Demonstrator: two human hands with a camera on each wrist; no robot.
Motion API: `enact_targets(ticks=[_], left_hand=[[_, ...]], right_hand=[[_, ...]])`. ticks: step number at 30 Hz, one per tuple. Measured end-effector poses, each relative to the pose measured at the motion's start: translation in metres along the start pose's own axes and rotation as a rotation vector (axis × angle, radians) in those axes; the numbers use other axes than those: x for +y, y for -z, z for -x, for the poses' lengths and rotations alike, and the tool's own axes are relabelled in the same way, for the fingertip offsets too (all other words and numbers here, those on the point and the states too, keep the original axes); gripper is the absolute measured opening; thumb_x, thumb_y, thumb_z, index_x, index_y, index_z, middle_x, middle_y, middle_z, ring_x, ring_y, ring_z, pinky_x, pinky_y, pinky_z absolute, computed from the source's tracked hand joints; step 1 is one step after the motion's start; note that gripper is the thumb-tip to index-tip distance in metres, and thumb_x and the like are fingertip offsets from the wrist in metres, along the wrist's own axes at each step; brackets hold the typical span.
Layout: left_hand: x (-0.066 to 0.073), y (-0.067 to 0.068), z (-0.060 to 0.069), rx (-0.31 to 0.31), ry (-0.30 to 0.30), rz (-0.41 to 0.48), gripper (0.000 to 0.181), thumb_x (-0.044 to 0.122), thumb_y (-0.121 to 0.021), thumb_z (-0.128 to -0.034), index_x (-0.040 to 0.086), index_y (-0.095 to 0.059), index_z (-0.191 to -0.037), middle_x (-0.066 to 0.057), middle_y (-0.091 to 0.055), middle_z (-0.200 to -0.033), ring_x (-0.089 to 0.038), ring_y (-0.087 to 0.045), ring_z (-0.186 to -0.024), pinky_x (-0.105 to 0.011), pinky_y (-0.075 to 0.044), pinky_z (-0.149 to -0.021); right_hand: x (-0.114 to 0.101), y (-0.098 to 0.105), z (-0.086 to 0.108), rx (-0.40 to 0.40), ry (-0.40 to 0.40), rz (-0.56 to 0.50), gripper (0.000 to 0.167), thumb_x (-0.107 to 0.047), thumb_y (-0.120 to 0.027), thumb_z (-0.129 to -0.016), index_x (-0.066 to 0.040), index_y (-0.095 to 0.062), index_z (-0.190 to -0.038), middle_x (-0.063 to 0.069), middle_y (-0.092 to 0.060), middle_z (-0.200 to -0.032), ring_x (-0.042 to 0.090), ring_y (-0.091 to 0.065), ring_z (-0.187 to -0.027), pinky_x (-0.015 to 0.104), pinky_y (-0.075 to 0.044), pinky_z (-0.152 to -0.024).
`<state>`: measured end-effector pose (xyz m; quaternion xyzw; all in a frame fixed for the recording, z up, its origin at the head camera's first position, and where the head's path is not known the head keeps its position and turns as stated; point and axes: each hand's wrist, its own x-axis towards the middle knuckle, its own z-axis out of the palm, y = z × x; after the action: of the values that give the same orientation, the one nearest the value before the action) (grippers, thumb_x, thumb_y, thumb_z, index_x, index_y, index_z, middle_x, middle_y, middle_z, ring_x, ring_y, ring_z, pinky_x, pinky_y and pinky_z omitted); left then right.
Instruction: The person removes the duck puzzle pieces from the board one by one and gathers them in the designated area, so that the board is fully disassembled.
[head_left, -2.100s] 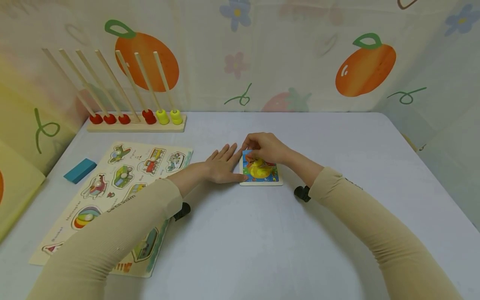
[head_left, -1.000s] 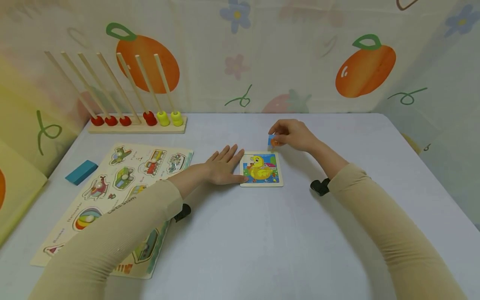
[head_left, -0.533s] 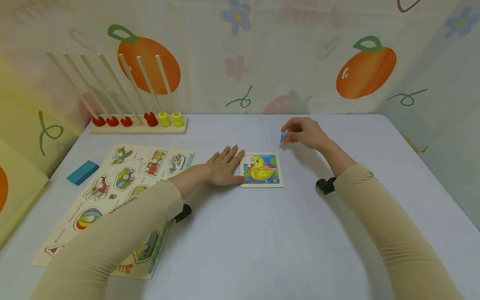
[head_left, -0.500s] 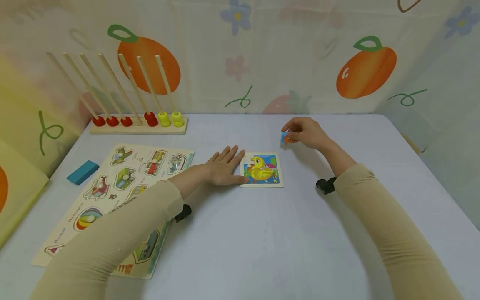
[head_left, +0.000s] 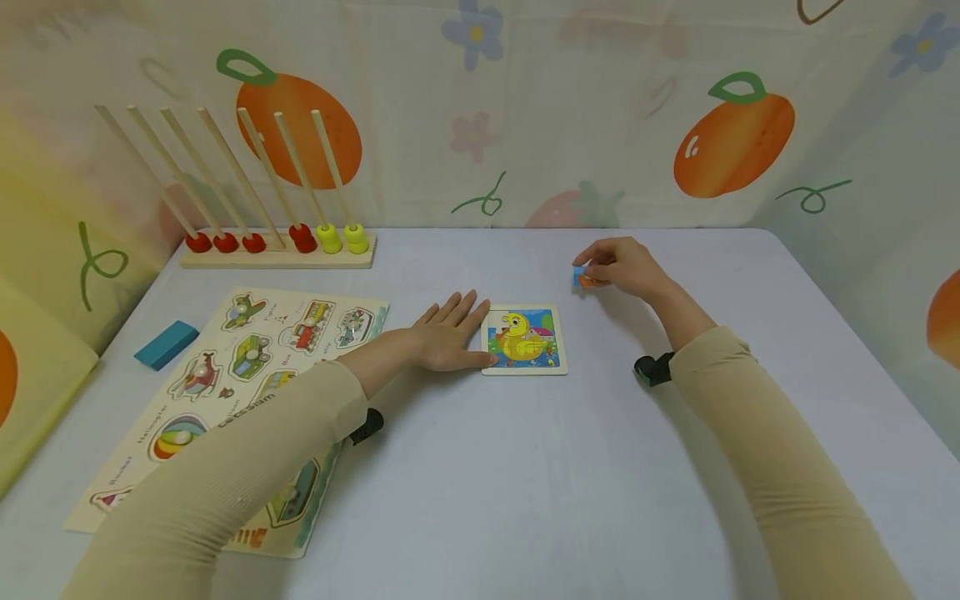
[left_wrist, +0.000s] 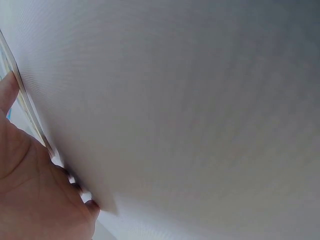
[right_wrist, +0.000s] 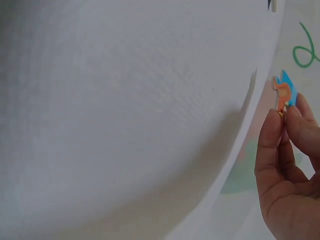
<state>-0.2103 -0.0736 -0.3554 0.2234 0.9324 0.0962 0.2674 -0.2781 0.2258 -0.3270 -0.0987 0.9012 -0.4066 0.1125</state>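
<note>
A small square puzzle [head_left: 525, 340] with a yellow duck picture lies flat near the middle of the table. The left hand [head_left: 448, 335] rests at its left edge, fingers spread, with the thumb on the puzzle's lower left corner. In the left wrist view that hand [left_wrist: 40, 185] shows its palm side beside the puzzle's edge. Behind and to the right of the puzzle, the right hand [head_left: 622, 265] pinches a small blue and orange piece [head_left: 580, 278] above the table. The right wrist view shows the piece [right_wrist: 285, 91] between thumb and fingertips of the right hand [right_wrist: 287, 170].
A large vehicle picture board [head_left: 247, 358] lies at the left, partly under the left forearm. Beyond its upper left edge is a blue-green block [head_left: 166, 345]. A wooden rack [head_left: 277, 260] with upright rods and red and yellow beads stands at the back left.
The right hand has lifted the small piece away from the puzzle and carried it back and to the right, lately moving only slightly. The left hand has stayed at the puzzle's left edge.
</note>
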Motion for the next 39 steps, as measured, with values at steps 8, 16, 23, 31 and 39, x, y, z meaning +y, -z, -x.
enact_targets(ticks=[8, 16, 23, 31, 39], left_hand=[[0.000, 0.000, -0.001, -0.002, 0.002, 0.002, 0.093, 0.064, -0.043, -0.0955, 0.022, 0.010, -0.159, -0.002, 0.022, -0.167, -0.025, 0.020, -0.156, -0.050, 0.008, -0.127], [-0.002, -0.001, -0.002, 0.000, -0.002, -0.004, 0.094, 0.065, -0.043, -0.0947, 0.023, 0.010, -0.159, -0.002, 0.021, -0.167, -0.025, 0.019, -0.156, -0.051, 0.008, -0.127], [-0.002, -0.001, -0.001, 0.004, -0.011, -0.002, 0.093, 0.064, -0.044, -0.0953, 0.022, 0.009, -0.159, -0.003, 0.021, -0.167, -0.026, 0.019, -0.156, -0.051, 0.008, -0.127], [0.001, 0.001, 0.003, 0.004, -0.009, 0.002, 0.092, 0.063, -0.043, -0.0961, 0.021, 0.009, -0.159, -0.003, 0.020, -0.167, -0.026, 0.019, -0.156, -0.051, 0.007, -0.127], [0.008, 0.008, 0.015, -0.002, -0.033, -0.008, 0.091, 0.058, -0.045, -0.0973, 0.016, 0.006, -0.160, -0.008, 0.017, -0.168, -0.030, 0.016, -0.156, -0.053, 0.006, -0.127]], right_hand=[[0.005, 0.001, 0.000, -0.001, -0.042, 0.110, 0.025, -0.005, -0.056, -0.098, 0.001, -0.068, -0.119, 0.006, -0.062, -0.088, 0.014, -0.059, -0.081, 0.019, -0.048, -0.073], [0.005, 0.000, 0.000, -0.018, -0.074, 0.141, 0.027, -0.003, -0.054, -0.097, 0.000, -0.069, -0.119, 0.006, -0.061, -0.087, 0.017, -0.057, -0.078, 0.023, -0.047, -0.071], [0.006, -0.003, -0.002, -0.014, -0.092, 0.200, 0.025, -0.002, -0.056, -0.096, -0.001, -0.070, -0.117, 0.013, -0.067, -0.095, 0.018, -0.057, -0.079, 0.021, -0.045, -0.068], [0.006, -0.005, -0.003, -0.015, -0.100, 0.211, 0.026, -0.001, -0.056, -0.096, -0.001, -0.070, -0.117, 0.020, -0.068, -0.107, 0.019, -0.059, -0.082, 0.018, -0.046, -0.067], [0.004, -0.005, -0.002, -0.017, -0.113, 0.201, 0.027, -0.001, -0.055, -0.096, -0.001, -0.070, -0.119, 0.021, -0.067, -0.111, 0.018, -0.060, -0.082, 0.017, -0.047, -0.068]])
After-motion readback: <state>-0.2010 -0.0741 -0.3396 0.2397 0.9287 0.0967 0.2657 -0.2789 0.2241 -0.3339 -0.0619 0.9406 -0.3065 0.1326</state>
